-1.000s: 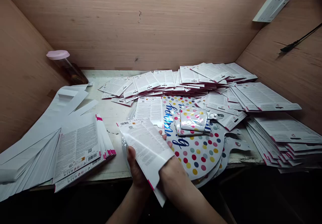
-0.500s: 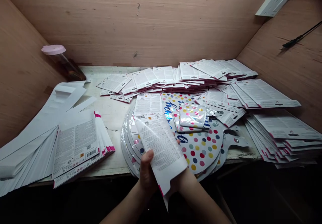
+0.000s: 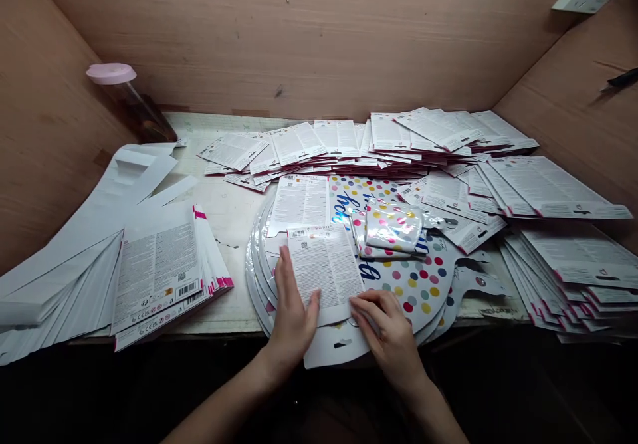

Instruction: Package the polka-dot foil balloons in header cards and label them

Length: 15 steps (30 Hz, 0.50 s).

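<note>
Soft, even light — dark bottom edge, slight glare on the foil packet [image 3: 393, 227].

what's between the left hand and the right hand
Head view: a printed white card lies between the left hand and right hand, above a white die-cut tab.

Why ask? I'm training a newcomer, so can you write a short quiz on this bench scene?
1. True or false: the jar has a blue lid.
2. What lies on the dotted balloon?
A. A foil packet
B. A pair of scissors
C. A mug
3. Fill the gap: the left hand and right hand are both at the edges of a printed white ___.

Key: 1. False, the lid is pink. 2. A. 3. Card.
</note>
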Tool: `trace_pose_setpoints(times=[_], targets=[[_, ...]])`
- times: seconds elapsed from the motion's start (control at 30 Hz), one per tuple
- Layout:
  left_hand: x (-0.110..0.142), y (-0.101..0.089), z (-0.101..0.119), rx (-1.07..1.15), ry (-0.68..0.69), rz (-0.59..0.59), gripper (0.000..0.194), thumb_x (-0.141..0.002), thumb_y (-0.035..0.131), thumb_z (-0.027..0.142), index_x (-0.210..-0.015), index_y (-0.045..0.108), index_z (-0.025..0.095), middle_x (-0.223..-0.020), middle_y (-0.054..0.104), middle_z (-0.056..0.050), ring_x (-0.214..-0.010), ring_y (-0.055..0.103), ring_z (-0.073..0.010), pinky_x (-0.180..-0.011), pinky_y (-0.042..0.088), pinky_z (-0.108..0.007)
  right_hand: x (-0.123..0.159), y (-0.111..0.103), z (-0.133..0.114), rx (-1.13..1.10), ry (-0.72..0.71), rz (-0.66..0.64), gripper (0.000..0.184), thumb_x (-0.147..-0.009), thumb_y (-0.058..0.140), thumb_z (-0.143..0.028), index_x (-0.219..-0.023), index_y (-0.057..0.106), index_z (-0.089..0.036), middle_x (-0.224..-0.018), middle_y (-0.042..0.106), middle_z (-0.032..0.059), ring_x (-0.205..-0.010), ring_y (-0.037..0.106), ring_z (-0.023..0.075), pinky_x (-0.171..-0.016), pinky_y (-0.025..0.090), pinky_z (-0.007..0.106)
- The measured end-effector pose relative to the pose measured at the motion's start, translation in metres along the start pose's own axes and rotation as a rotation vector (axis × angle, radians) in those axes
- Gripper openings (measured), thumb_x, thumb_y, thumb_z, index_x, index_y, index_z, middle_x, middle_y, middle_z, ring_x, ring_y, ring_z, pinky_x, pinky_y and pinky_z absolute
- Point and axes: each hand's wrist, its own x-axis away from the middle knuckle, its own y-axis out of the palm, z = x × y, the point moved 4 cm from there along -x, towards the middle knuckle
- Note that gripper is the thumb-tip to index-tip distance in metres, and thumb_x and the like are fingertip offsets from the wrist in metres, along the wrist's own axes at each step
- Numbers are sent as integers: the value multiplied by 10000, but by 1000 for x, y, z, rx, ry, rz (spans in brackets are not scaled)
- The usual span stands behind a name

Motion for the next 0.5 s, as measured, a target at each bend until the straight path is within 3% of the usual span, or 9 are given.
trace_pose_setpoints(times=[0.03, 0.1, 0.17, 0.2, 0.37, 0.5], targets=[[5, 1, 3, -171, 126, -51, 642, -906, 581, 223, -1494, 332, 284, -1575, 310, -73, -1491, 136, -310, -1202, 86, -578, -1, 4, 5, 1, 4, 4, 201, -926, 538, -157, -1051, 683, -216, -972, 603, 82, -934, 605, 217, -799, 564, 375], [14, 6, 4, -405, 309, -273, 535, -929, 552, 250, -1448, 432, 290, -1527, 407, -66, -1473, 213, -318, -1199, 120, -579, 0, 9, 13, 9, 19, 22, 154, -919, 560, -172, -993, 688, -212, -954, 592, 76, -922, 594, 217, -801, 551, 382], [21, 6, 1, -484, 372, -495, 540, -929, 565, 339, -1451, 434, 287, -1496, 453, -81, -1436, 304, -338, -1182, 192, -576, 2, 10, 15, 15, 18, 17, 124, -911, 577, -173, -939, 690, -219, -920, 588, 65, -915, 583, 217, -804, 536, 388], [22, 3, -1, -504, 373, -550, 605, -909, 590, 411, -1469, 405, 276, -1508, 431, -95, -1428, 315, -355, -1174, 212, -578, 3, 10, 15, 15, 11, 8, 128, -910, 577, -170, -932, 691, -225, -900, 588, 59, -906, 578, 216, -798, 530, 389], [24, -2, -6, -609, 410, -643, 1073, -689, 632, 766, -1532, 257, 220, -1577, 277, -144, -1452, 215, -411, -1178, 157, -592, 2, 9, 13, 7, -22, -52, 146, -909, 575, -164, -939, 694, -242, -843, 595, 41, -868, 562, 211, -768, 515, 391], [26, -1, -8, -652, 436, -660, 1134, -665, 606, 808, -1544, 212, 209, -1585, 252, -148, -1462, 180, -412, -1184, 127, -580, 1, 14, 14, 8, 8, -62, 108, -909, 583, -194, -892, 682, -235, -833, 595, 42, -857, 556, 216, -754, 503, 396]])
